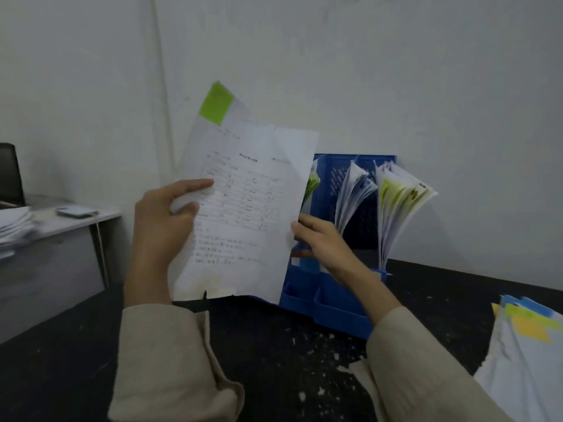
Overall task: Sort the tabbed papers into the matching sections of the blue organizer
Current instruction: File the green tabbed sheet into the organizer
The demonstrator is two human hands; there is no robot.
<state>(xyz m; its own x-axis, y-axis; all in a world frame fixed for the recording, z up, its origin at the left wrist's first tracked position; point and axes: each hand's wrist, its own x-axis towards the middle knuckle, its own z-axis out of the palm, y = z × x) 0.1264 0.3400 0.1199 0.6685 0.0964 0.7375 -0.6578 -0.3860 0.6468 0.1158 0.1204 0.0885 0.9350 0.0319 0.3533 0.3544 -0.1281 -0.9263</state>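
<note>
Both arms wear loose beige sleeves (170,360) with wide cuffs, wrists left bare.

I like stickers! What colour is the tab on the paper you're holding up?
Bright green tab, at the paper's top corner, in the head view.

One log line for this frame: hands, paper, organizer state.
left hand: grips green-tabbed paper, raised | right hand: holds its right edge | blue organizer: sections hold papers | unsorted stack: on table, right
</note>
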